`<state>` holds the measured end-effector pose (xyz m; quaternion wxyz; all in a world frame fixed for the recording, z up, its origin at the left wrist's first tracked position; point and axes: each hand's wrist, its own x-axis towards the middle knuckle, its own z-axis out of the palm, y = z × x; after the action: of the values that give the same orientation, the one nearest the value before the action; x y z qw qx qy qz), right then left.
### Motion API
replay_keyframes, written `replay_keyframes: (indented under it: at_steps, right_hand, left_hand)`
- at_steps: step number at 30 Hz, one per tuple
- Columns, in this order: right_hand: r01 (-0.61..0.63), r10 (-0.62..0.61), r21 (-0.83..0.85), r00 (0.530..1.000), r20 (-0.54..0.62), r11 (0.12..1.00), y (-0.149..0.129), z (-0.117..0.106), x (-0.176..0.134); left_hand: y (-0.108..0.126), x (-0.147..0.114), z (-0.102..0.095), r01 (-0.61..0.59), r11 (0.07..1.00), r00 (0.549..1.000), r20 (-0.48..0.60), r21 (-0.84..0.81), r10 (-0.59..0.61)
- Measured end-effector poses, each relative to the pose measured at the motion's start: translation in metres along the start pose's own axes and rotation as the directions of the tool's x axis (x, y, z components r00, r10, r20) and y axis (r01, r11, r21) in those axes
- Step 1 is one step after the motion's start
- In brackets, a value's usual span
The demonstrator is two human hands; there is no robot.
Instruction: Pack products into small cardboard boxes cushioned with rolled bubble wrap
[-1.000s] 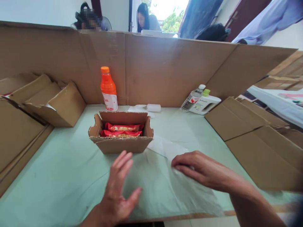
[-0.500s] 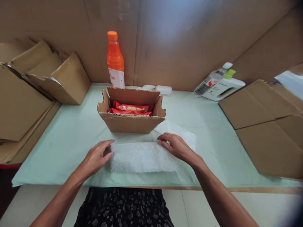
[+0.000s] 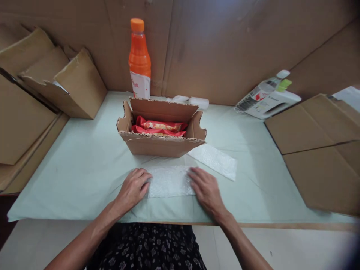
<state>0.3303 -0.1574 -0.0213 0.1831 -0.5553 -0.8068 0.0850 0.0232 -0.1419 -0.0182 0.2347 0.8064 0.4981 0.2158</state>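
A folded sheet of bubble wrap [image 3: 170,182] lies flat on the table near its front edge, between my two hands. My left hand [image 3: 134,186] grips its left end, with fingers curled over the edge and the thumb close below them. At the other end, my right hand [image 3: 206,191] rests with its fingers stretched onto the sheet, slightly blurred. Behind the sheet stands an open cardboard box [image 3: 157,148] with torn flap edges. Red packets [image 3: 164,126] lie inside it. A second strip of bubble wrap [image 3: 216,161] sits at the box's right, partly tucked behind its corner.
An orange bottle [image 3: 140,62] stands behind the box, near white rolls [image 3: 199,102]. A clear bottle [image 3: 261,92] and a white jug [image 3: 271,105] lean at the back right. Cardboard boxes [image 3: 81,84] crowd the left; a large carton [image 3: 317,150] borders the right.
The bubble wrap has become smaller and neater, its lower edge now higher. My left hand has moved right onto its end. My right hand has shifted down along the right end.
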Motion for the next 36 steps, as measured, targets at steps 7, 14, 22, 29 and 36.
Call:
replay_keyframes:
  at_steps: [7, 14, 22, 29, 36]
  right_hand:
    - [-0.316, 0.296, -0.157, 0.945, -0.138, 0.936, 0.016, -0.020, -0.017]
    - [-0.319, 0.325, 0.067, 0.941, -0.092, 0.945, -0.007, -0.008, 0.001]
    - [-0.068, 0.062, 0.190, 0.997, 0.040, 0.979, -0.046, 0.003, 0.058]
    - [0.168, -0.269, 0.369, 0.932, 0.243, 0.914, -0.061, -0.021, 0.015]
    - [-0.156, 0.123, 0.404, 0.987, 0.106, 0.901, -0.111, 0.022, -0.025]
  left_hand:
    - [-0.002, -0.002, -0.013, 0.159, 0.974, 0.974, -0.187, 0.158, -0.129]
    - [0.004, -0.008, -0.023, 0.266, 0.951, 0.963, -0.095, 0.160, -0.253]
    - [0.051, -0.070, -0.055, 0.523, 0.757, 0.845, 0.124, -0.392, -0.520]
    - [0.056, -0.077, -0.048, 0.593, 0.179, 0.719, 0.416, -0.785, -0.556]
    - [0.049, -0.048, -0.035, 0.571, 0.357, 0.787, 0.369, -0.740, -0.494]
